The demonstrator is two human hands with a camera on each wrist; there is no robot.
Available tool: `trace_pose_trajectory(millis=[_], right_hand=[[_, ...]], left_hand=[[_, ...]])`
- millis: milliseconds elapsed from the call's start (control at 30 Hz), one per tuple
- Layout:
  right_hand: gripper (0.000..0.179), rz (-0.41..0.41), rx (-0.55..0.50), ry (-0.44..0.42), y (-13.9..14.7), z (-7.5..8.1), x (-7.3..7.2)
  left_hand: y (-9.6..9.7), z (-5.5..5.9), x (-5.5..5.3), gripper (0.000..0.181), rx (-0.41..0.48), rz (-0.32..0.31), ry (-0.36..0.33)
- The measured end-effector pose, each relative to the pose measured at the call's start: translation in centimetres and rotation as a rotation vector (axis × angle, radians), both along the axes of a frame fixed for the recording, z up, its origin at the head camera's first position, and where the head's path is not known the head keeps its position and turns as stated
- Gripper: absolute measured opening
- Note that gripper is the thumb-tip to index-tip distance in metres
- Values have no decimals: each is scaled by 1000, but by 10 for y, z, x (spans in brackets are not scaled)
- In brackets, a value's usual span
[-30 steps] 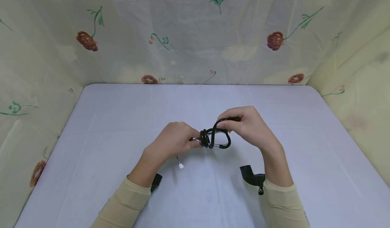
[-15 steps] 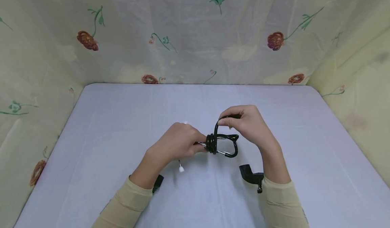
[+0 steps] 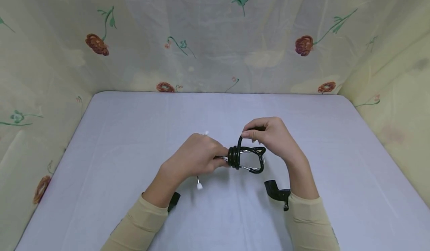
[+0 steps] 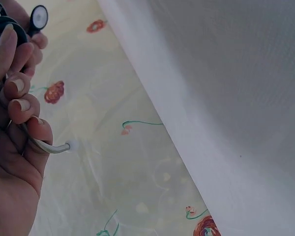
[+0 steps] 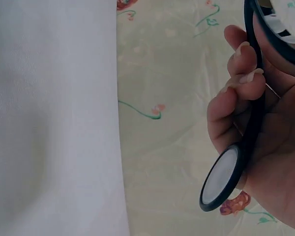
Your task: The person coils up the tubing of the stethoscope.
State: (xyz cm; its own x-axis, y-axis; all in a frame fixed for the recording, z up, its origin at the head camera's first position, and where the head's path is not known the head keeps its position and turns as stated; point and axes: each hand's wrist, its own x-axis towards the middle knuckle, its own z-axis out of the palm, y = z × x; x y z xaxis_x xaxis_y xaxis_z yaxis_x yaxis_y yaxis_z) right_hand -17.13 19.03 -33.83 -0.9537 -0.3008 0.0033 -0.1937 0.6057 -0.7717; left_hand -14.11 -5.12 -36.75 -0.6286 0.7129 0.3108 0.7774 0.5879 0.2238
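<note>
Black tubing [image 3: 239,142] belongs to the stethoscope [image 3: 234,158], which sits about mid-frame, prob. held just off the white table [image 3: 215,217], the tubing wound in tight turns round the metal tubes [image 4: 51,147]; your L hand [image 3: 195,154] grips those tubes just left of the turns, fingers curled in; your R hand [image 3: 273,137] pinches the free run, above & right of it, w/ the chest piece [image 5: 220,179] by the heel of that palm in the R wrist view; main risk, I'd say, is the turns springing loose if your R pinch slackens, b/c nothing visible locks that end; tug too hard & the windings could slide right; ease off w/ your L hand & the tubes may twist round, or the lot could drop; as for direction, the long axis runs approx. left to right, dipping a touch to the right; loop end [image 3: 257,171] points right; ear tips [image 3: 199,186] stick out past your L hand, one toward top of frame, one toward bottom; free run rises toward upper right.
</note>
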Motion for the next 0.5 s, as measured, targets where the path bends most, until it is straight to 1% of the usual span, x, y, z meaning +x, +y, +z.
trace_pose_trajectory(millis=[167,500], right_hand=[[16,20,21,-14,1,0,0],[17,72,15,-38,5,-2,-2]], left_hand=[[-2,2,0,11,53,-19,38],[-3,2,-1,10,91,-46,71]])
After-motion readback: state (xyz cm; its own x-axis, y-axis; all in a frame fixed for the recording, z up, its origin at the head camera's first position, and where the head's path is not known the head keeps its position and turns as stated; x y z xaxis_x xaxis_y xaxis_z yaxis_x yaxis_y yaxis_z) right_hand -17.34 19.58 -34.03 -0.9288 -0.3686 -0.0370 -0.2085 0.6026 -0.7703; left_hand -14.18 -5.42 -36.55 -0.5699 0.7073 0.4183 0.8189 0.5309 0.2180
